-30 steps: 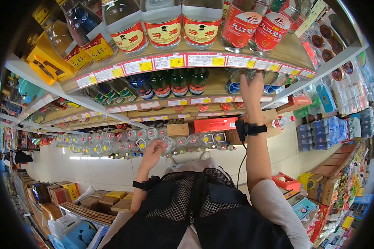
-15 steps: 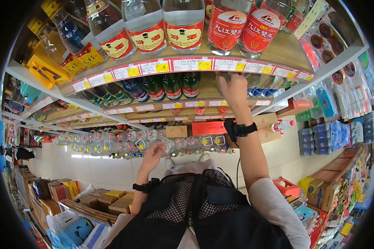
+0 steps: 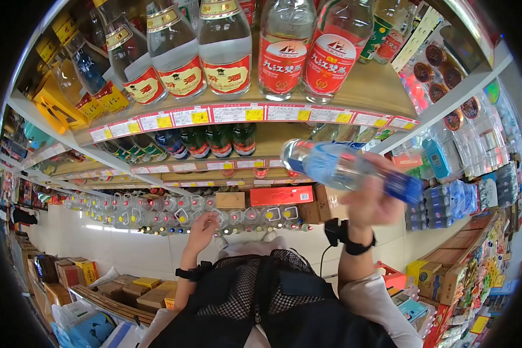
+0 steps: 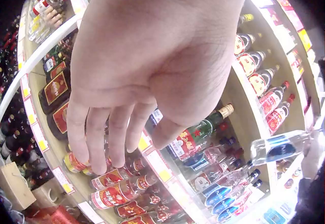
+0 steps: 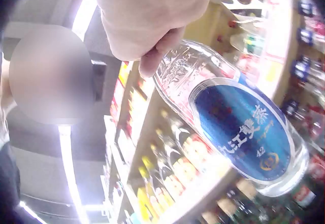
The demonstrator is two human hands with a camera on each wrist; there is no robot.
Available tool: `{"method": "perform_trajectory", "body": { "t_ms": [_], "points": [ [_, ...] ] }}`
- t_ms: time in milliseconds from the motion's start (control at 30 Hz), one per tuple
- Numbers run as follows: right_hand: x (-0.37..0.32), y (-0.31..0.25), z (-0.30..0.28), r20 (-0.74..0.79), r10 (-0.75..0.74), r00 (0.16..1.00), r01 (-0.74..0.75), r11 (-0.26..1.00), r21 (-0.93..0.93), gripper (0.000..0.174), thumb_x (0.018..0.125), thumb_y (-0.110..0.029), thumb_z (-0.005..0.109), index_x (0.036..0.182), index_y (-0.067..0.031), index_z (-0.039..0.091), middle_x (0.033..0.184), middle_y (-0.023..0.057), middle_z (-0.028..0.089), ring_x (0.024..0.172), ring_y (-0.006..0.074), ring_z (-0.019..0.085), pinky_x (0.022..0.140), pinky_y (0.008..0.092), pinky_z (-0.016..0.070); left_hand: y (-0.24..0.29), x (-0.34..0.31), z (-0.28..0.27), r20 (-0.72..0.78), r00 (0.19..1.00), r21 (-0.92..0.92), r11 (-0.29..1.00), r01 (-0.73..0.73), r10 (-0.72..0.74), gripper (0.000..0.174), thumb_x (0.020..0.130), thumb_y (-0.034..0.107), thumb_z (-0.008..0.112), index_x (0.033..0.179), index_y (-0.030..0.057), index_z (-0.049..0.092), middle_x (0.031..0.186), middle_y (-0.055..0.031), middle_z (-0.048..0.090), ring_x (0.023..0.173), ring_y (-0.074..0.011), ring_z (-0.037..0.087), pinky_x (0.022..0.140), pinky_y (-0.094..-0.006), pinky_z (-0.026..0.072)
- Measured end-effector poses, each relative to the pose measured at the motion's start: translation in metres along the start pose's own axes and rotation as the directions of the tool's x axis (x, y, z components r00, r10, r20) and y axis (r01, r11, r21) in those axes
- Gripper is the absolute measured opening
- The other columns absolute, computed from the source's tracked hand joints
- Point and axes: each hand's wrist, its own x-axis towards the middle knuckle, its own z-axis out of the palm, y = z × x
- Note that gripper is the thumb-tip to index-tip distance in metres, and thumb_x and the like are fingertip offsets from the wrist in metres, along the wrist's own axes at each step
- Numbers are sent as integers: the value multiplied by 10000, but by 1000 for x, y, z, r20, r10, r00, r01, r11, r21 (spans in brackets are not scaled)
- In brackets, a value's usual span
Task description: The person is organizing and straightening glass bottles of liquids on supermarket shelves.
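Observation:
My right hand (image 3: pixel 374 203) grips a clear glass bottle (image 3: pixel 327 162) with a blue label and a dark blue cap. It tilts almost onto its side, cap end to the right and base pointing left, out in front of the shelf. Close up in the right wrist view, the fingers wrap the upper part of the bottle (image 5: pixel 238 132), and its oval blue label faces the camera. My left hand (image 3: pixel 203 231) hangs low before the shelves, holding nothing. Its fingers (image 4: pixel 99 138) are loosely extended in the left wrist view.
Red-labelled bottles (image 3: pixel 284 64) line the upper shelf, above a strip of price tags (image 3: pixel 232 114). Green bottles (image 3: pixel 219 142) stand on the shelf below. Large plastic jugs (image 3: pixel 122 203) fill the floor along the shelving. Bottle packs (image 3: pixel 452 200) are stacked at right, cartons (image 3: pixel 139 293) behind left.
My right hand has come out of the lower shelf with the blue-labelled bottle, drawing back and to the right. The head view has turned right. My left hand stays low and loose.

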Motion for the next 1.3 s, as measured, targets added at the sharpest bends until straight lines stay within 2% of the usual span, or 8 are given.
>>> {"method": "perform_trajectory", "body": {
  "t_ms": [100,200,233,367,633,867,1000,1300],
  "points": [
    [41,-22,-27,-372,-5,928,94,970,222,390,910,-224,557,1057,137,556,941,236,666,749,249,673,685,371,583,-3,5,9,2,1000,-43,999,-11,11,235,915,94,583,1130,0,587,936,-36,643,838,-115,632,725,-253,498],
    [81,-18,-55,-519,-183,835,126,982,-143,336,935,-214,496,1015,106,563,948,273,654,687,265,663,601,383,571,0,8,18,36,998,-6,998,-60,60,233,920,104,586,1128,0,588,935,-37,645,823,-117,633,726,-263,500],
    [102,-12,-48,-462,-328,824,304,944,-129,309,953,-195,518,979,109,570,968,276,658,561,207,633,485,311,531,0,9,21,35,997,-8,997,-70,70,233,920,104,586,1128,0,588,935,-37,645,823,-117,633,726,-263,500],
    [130,-1,-29,-313,-173,934,176,984,-19,182,913,-49,640,1001,96,576,975,228,692,401,114,541,355,200,400,6,12,32,0,997,-39,996,-82,82,240,911,105,599,1124,-4,585,945,-46,653,811,-130,637,735,-272,506],
    [166,20,-13,-21,-120,993,114,976,-184,175,904,-60,670,1030,57,639,863,105,708,476,86,595,374,202,432,0,11,34,-101,989,-12,994,-112,110,235,887,103,619,1100,6,596,885,-61,659,807,-142,646,724,-278,508],
    [208,29,8,193,-137,972,195,925,-326,277,814,-233,768,867,11,647,556,131,559,454,219,558,475,312,415,-2,4,38,-145,975,58,985,-162,169,231,865,86,602,1076,-8,599,901,-85,676,794,-155,661,707,-278,514],
    [224,42,22,213,-213,954,282,878,-387,278,828,-242,743,830,18,646,608,182,603,509,347,580,491,372,442,-3,3,39,-136,981,64,989,-134,141,232,868,90,607,1075,-14,595,907,-89,678,801,-159,664,713,-282,516],
    [225,50,33,126,-116,985,153,927,-344,348,797,-297,765,767,36,667,666,193,663,563,341,650,534,367,494,-10,3,41,-120,987,3,994,-109,109,220,903,95,590,1104,5,581,930,-87,680,822,-161,661,740,-286,513]
  ]
}}
